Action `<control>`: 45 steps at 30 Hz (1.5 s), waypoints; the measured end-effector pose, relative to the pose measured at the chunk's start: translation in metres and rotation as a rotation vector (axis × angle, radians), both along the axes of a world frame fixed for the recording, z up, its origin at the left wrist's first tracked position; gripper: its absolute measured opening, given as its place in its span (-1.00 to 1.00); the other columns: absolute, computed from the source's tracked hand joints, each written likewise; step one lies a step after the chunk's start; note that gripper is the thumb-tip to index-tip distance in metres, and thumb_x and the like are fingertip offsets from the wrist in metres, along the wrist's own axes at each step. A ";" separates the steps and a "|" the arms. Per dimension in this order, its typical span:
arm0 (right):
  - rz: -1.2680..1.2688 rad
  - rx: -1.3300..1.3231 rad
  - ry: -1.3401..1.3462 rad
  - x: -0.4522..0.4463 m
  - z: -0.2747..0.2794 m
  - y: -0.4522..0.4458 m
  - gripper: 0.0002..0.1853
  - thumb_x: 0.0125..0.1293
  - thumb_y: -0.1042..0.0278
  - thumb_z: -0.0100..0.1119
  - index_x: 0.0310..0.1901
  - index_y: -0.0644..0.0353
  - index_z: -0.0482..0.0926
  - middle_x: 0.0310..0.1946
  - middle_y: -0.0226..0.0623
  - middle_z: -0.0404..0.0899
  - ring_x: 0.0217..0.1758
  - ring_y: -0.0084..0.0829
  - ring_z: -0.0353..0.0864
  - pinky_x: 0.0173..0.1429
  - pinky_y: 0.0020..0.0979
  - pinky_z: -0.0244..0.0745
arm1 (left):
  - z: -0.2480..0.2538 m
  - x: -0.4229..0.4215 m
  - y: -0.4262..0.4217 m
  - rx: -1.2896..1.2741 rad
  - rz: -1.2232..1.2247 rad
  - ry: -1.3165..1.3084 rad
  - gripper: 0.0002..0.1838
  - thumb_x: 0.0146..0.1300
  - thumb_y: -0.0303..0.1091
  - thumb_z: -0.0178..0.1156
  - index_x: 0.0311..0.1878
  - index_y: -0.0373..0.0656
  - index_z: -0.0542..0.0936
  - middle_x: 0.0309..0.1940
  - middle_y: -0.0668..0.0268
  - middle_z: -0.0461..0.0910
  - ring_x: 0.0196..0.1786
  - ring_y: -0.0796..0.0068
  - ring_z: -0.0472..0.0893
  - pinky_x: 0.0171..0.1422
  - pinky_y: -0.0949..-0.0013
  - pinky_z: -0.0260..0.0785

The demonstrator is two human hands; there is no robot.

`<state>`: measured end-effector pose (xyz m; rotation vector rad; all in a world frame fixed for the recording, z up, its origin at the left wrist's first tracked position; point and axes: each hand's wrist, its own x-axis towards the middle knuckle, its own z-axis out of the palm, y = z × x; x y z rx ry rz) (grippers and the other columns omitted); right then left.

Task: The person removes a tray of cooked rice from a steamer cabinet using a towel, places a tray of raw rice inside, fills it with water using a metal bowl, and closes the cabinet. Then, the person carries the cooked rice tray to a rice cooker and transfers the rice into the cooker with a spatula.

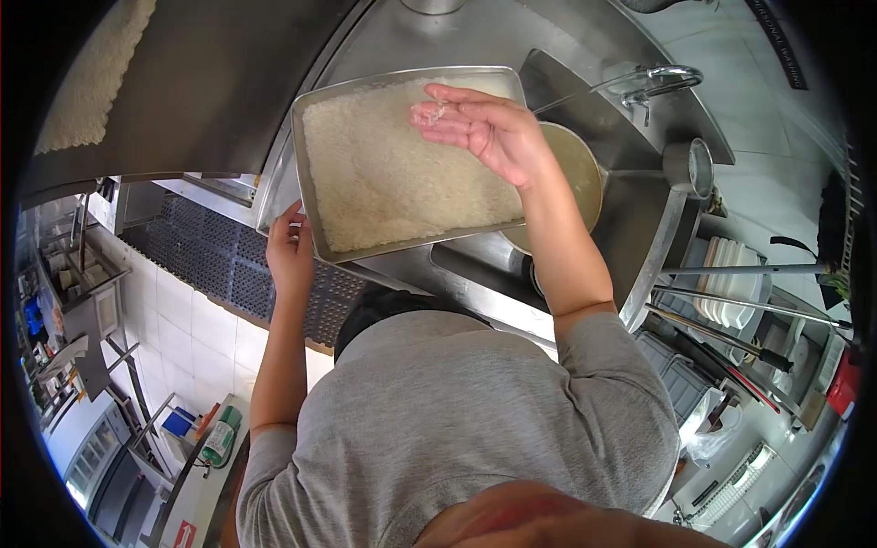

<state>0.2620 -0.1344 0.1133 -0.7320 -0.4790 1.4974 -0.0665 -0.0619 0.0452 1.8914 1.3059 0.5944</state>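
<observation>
A rectangular metal tray (306, 215) holds a wide layer of white rice (393, 173) and rests at the sink's edge. Over the upper right part of the rice is my right hand (484, 128), palm partly turned up and fingers stretched out, with some grains stuck to the fingertips. My left hand (290, 245) is beside the tray's lower left side, its fingers bent near the rim; whether they grip the rim is unclear. Behind my right forearm sits a round bowl (585, 178) in the sink, partly hidden by the arm and the tray.
A curved faucet (653, 80) and a round metal container (688, 168) stand at the right of the sink. White trays (731, 283) and long poles are further right. A perforated black mat (206, 242) lies at lower left. A green bottle (222, 437) lies further down.
</observation>
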 end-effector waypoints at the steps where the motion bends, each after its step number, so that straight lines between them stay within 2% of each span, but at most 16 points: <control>1: -0.013 -0.008 -0.004 -0.003 0.005 -0.002 -0.53 0.42 0.39 -0.28 0.24 0.57 0.18 0.13 0.25 0.38 0.22 0.03 0.42 0.30 -0.13 0.36 | 0.000 -0.001 0.000 -0.003 0.002 0.004 -0.68 0.23 -0.49 0.12 0.08 -0.15 0.55 -0.28 0.30 0.50 -0.32 0.54 0.50 -0.24 0.48 0.39; 3: -0.036 -0.023 -0.012 -0.009 0.015 -0.004 -0.50 0.48 0.24 -0.32 0.25 0.55 0.18 0.14 0.25 0.38 0.24 0.04 0.39 0.33 -0.12 0.32 | 0.001 -0.002 0.000 -0.007 0.008 0.011 -0.68 0.23 -0.49 0.11 0.08 -0.15 0.55 -0.28 0.30 0.50 -0.32 0.54 0.51 -0.23 0.48 0.39; 6: 0.005 0.002 0.163 -0.012 0.015 -0.005 -0.30 0.47 -0.12 -0.43 0.28 0.44 0.18 0.16 0.26 0.35 0.29 0.08 0.33 0.36 -0.07 0.24 | 0.002 -0.006 0.000 -0.003 0.016 0.018 -0.67 0.23 -0.50 0.11 0.08 -0.15 0.54 -0.27 0.29 0.51 -0.32 0.52 0.51 -0.22 0.47 0.40; 9: 0.074 0.027 0.218 -0.015 0.017 -0.007 -0.16 0.33 -0.37 -0.49 0.27 0.30 0.24 0.18 0.26 0.33 0.32 0.11 0.28 0.38 -0.01 0.18 | -0.002 -0.010 0.001 0.013 0.020 0.013 -0.67 0.23 -0.50 0.10 0.08 -0.15 0.54 -0.26 0.29 0.52 -0.32 0.51 0.51 -0.20 0.45 0.40; 12: 0.109 0.087 0.249 -0.015 0.008 -0.010 -0.11 0.23 -0.48 -0.42 0.21 0.27 0.28 0.17 0.25 0.34 0.33 0.13 0.26 0.37 0.00 0.21 | -0.003 -0.011 0.001 0.002 0.029 0.000 -0.67 0.24 -0.50 0.09 0.08 -0.15 0.54 -0.25 0.28 0.52 -0.32 0.50 0.52 -0.19 0.45 0.40; 15: 0.157 0.141 0.298 -0.015 0.004 -0.011 -0.25 0.26 -0.43 -0.33 0.05 0.18 0.38 0.20 0.22 0.32 0.34 0.13 0.24 0.35 0.00 0.23 | -0.002 -0.011 -0.001 -0.009 0.033 -0.008 -0.68 0.24 -0.50 0.09 0.08 -0.15 0.54 -0.24 0.29 0.52 -0.31 0.52 0.51 -0.20 0.47 0.39; 18: 0.144 0.141 0.250 -0.016 -0.003 -0.011 -0.45 0.35 -0.25 -0.20 -0.09 0.14 0.45 0.25 0.21 0.27 0.35 0.08 0.25 0.34 -0.04 0.26 | 0.000 -0.011 -0.003 -0.017 0.038 -0.013 -0.68 0.25 -0.50 0.09 0.08 -0.16 0.54 -0.25 0.29 0.52 -0.32 0.53 0.51 -0.21 0.48 0.39; 21: 0.067 0.126 0.152 -0.018 -0.013 -0.012 -0.60 0.39 -0.04 -0.09 -0.09 0.16 0.52 0.24 0.17 0.30 0.30 0.04 0.33 0.32 -0.02 0.30 | -0.002 -0.013 -0.004 -0.024 0.047 -0.024 -0.68 0.26 -0.49 0.09 0.08 -0.16 0.54 -0.25 0.30 0.51 -0.32 0.54 0.50 -0.23 0.49 0.38; 27: 0.015 0.059 0.124 -0.017 -0.008 -0.013 -0.71 0.35 0.16 0.06 -0.16 0.25 0.55 0.24 0.15 0.30 0.30 -0.01 0.34 0.28 -0.10 0.37 | -0.005 -0.016 -0.005 -0.027 0.052 -0.025 -0.68 0.25 -0.49 0.10 0.08 -0.17 0.54 -0.25 0.29 0.50 -0.33 0.54 0.49 -0.25 0.50 0.37; 30: -0.014 0.019 -0.083 -0.017 -0.005 -0.014 -0.76 0.26 0.22 0.19 -0.27 0.25 0.61 0.21 0.12 0.35 0.27 -0.02 0.38 0.22 -0.18 0.41 | -0.004 -0.015 -0.005 -0.009 0.057 -0.008 -0.68 0.24 -0.50 0.10 0.07 -0.17 0.54 -0.25 0.27 0.50 -0.34 0.53 0.50 -0.25 0.49 0.37; 36: -0.057 -0.176 -1.604 -0.023 -0.053 -0.008 -0.80 0.10 0.28 0.35 -0.53 0.20 0.63 0.00 -0.16 0.57 -0.12 -0.32 0.57 -0.14 -0.45 0.47 | 0.001 -0.008 -0.005 0.063 0.045 0.070 -0.67 0.20 -0.53 0.11 0.07 -0.17 0.54 -0.20 0.23 0.51 -0.31 0.48 0.53 -0.23 0.47 0.39; 39: 0.190 -0.544 -1.018 -0.011 -0.040 -0.003 -0.84 0.16 0.29 0.31 -0.43 0.20 0.63 -0.23 -0.25 0.64 -0.35 -0.49 0.52 -0.27 -0.51 0.42 | 0.001 -0.013 -0.006 0.097 0.026 0.064 -0.66 0.19 -0.53 0.12 0.06 -0.16 0.54 -0.15 0.22 0.49 -0.28 0.47 0.55 -0.22 0.45 0.41; 42: 0.135 -0.496 -0.235 0.005 -0.057 -0.007 -0.76 0.26 0.21 0.23 -0.26 0.23 0.62 -0.38 -0.33 0.63 -0.46 -0.58 0.44 -0.35 -0.50 0.36 | 0.000 -0.014 -0.004 0.088 0.026 0.064 -0.66 0.18 -0.54 0.12 0.05 -0.16 0.54 -0.13 0.22 0.48 -0.26 0.46 0.55 -0.22 0.45 0.42; 45: 0.077 -0.510 -0.086 0.003 -0.053 -0.010 -0.62 0.38 0.08 0.05 -0.09 0.29 0.57 -0.29 -0.25 0.63 -0.45 -0.57 0.42 -0.34 -0.53 0.34 | 0.001 -0.013 -0.005 0.074 0.031 0.058 -0.66 0.18 -0.54 0.12 0.05 -0.16 0.54 -0.12 0.22 0.48 -0.26 0.46 0.55 -0.21 0.46 0.42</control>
